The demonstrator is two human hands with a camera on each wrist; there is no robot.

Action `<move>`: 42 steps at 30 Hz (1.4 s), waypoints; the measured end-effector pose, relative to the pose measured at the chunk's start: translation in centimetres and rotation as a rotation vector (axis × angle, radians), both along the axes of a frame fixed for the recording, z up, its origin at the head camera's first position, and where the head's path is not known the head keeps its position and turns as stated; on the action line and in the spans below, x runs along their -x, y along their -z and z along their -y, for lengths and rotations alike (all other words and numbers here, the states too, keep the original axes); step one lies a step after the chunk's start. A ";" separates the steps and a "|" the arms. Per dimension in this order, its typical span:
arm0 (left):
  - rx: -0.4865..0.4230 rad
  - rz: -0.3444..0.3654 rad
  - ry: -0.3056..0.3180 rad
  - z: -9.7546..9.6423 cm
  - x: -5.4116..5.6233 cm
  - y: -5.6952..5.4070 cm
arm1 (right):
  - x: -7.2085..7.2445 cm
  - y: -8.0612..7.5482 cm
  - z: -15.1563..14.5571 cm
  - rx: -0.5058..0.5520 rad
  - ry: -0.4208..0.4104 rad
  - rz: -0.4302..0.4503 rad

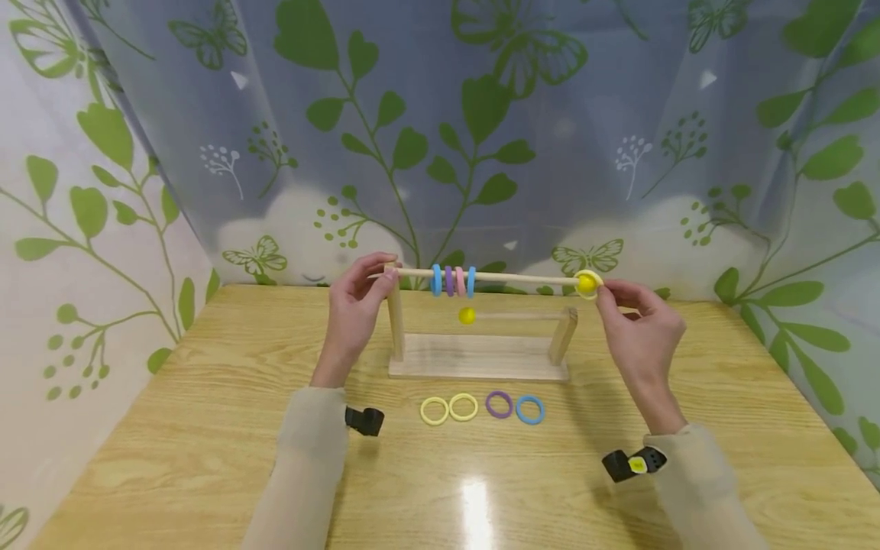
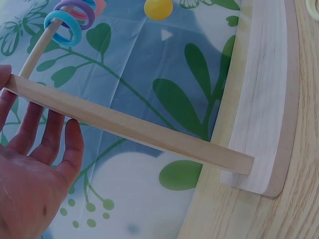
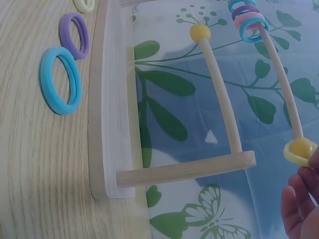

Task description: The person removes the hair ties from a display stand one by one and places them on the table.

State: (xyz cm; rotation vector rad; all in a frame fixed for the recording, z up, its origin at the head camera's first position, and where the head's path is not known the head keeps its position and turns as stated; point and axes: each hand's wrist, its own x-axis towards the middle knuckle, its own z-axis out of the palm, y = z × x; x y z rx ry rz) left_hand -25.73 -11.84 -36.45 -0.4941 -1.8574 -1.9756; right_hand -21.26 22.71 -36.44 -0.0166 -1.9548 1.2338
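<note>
At the top of the stand's left wooden post (image 1: pixel 396 321), my left hand (image 1: pixel 354 305) grips with thumb and fingers. From that post the upper rod (image 1: pixel 522 278) runs right to a yellow ball end (image 1: pixel 586 284). My right hand (image 1: pixel 642 325) pinches a pale yellow ring (image 3: pixel 293 158), which surrounds the ball at the rod's tip. Further left on this rod hang a blue ring (image 1: pixel 436 280), a purple ring (image 1: pixel 450 280), a pink ring (image 1: pixel 460 281) and another blue ring (image 1: pixel 470 281).
A lower rod (image 1: pixel 519 315) with a yellow ball (image 1: pixel 467 315) extends left from the right post (image 1: pixel 564 336). Both posts rise from a wooden base (image 1: pixel 481 357). Before it on the table (image 1: pixel 227 420) lie two yellow rings, a purple ring (image 3: pixel 65 37) and a blue ring (image 3: pixel 48 84). A leaf-patterned curtain (image 1: pixel 412 46) hangs behind.
</note>
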 end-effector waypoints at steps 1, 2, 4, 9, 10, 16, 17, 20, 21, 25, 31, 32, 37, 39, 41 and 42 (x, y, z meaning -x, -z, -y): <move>0.001 -0.002 0.001 0.0 0.0 0.0 | 0.1 0.0 -0.1 0.003 0.002 0.002; 0.003 -0.005 0.001 0.0 0.0 0.0 | 0.1 -0.1 -0.1 0.005 0.003 0.004; 0.003 -0.007 0.000 0.0 0.0 0.0 | 0.3 -0.1 -0.2 0.008 0.006 0.012; -0.002 -0.001 0.005 -0.1 0.0 0.0 | 0.1 -0.1 -0.6 0.000 0.022 0.029; -0.002 0.000 0.007 -0.2 0.0 0.0 | 0.1 -0.1 -0.8 -0.004 0.028 0.032; 0.002 -0.005 0.005 -0.2 0.0 0.1 | -0.4 0.2 -1.9 -0.037 0.039 0.036; 0.001 -0.006 0.004 -0.2 0.0 0.1 | -0.5 0.3 -2.1 -0.045 0.037 0.036; -0.001 -0.007 0.004 -0.2 0.0 0.1 | -0.9 0.3 -2.5 -0.061 0.032 0.038; -0.001 -0.006 0.003 -0.2 0.0 0.1 | -1.1 0.3 -2.6 -0.067 0.033 0.040; 0.001 -0.003 0.001 -0.2 0.0 0.0 | -1.6 0.5 -3.0 -0.094 0.051 0.062; -0.014 -0.002 0.006 -0.2 0.1 0.0 | -2.2 1.0 -3.4 -0.154 0.018 0.086; -0.014 -0.001 0.006 -0.2 0.1 0.0 | -2.3 1.2 -3.5 -0.160 0.007 0.092; -0.015 0.003 0.005 -0.2 0.1 0.0 | -3.0 1.9 -3.6 -0.194 -0.058 0.153; -0.013 0.003 0.005 -0.1 0.0 0.1 | -3.3 2.2 -3.7 -0.221 -0.091 0.182; -0.008 0.003 0.003 -0.1 0.0 0.1 | -3.5 2.5 -3.8 -0.253 -0.119 0.212; -0.006 0.003 0.003 0.0 0.0 0.1 | -3.6 2.6 -3.8 -0.274 -0.131 0.222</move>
